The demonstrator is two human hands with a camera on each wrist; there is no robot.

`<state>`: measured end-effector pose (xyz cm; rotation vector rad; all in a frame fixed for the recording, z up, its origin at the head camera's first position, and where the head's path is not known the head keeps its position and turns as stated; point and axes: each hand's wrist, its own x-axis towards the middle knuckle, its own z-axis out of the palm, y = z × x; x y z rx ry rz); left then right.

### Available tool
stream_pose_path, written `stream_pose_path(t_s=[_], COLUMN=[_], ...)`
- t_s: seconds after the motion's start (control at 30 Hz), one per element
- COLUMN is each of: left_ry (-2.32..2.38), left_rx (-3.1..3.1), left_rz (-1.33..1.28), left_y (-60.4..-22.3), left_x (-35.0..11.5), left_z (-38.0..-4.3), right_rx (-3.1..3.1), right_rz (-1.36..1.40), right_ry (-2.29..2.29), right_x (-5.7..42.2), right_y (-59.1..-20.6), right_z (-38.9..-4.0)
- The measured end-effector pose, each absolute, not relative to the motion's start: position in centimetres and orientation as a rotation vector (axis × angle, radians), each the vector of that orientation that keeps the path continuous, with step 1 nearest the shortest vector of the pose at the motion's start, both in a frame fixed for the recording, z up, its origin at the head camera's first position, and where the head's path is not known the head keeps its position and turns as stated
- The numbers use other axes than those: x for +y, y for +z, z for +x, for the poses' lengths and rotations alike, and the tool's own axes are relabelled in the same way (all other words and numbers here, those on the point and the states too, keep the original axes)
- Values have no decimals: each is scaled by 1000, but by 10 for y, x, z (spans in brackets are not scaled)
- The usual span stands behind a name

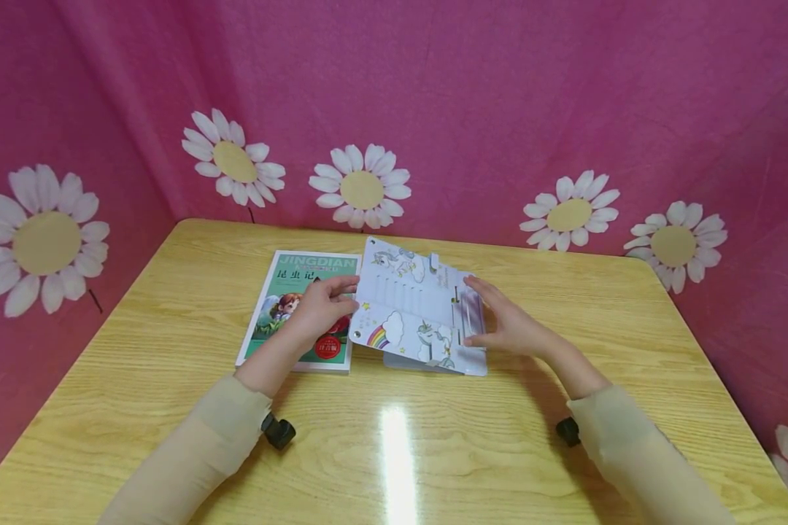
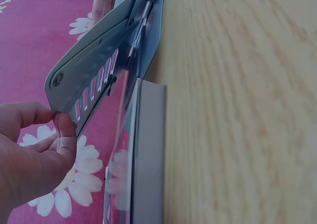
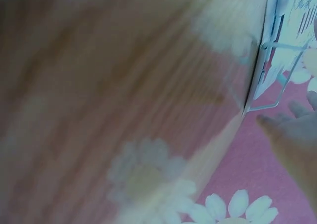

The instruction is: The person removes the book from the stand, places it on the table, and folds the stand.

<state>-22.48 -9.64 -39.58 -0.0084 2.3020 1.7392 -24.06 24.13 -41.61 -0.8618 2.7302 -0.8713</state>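
Note:
A white book stand [image 1: 400, 299] printed with unicorns, a rainbow and clouds is partly unfolded on the table. Its back panel tilts up at the left, over the edge of a green-covered book [image 1: 328, 364]. My left hand [image 1: 322, 306] pinches the panel's raised left edge between thumb and fingers; in the left wrist view, the slotted underside [image 2: 96, 80] shows beside that hand [image 2: 39, 149]. At the stand's right end, my right hand [image 1: 512, 321] spreads its fingers and thumb around the ledge. A bent wire holder [image 3: 277, 102] stands out near the right fingers in the right wrist view.
The book lies flat on the wooden table [image 1: 473, 452], cover up, left of the stand. A pink curtain [image 1: 460, 109] with large white daisies hangs behind and at both sides. Dark straps' ends [image 1: 279, 432] show at the sleeves.

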Motion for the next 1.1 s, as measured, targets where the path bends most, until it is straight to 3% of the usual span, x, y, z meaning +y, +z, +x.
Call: stream_pose_path(t_s=[1.1], left_ry=[1644], left_rx=[2316], left_rz=[17], left_y=[-417], left_x=[-100], left_z=[-226], right_rx=[2593], right_rz=[-876], right_ry=[-801], right_x=[250], right_y=[-416], right_z=[-263])
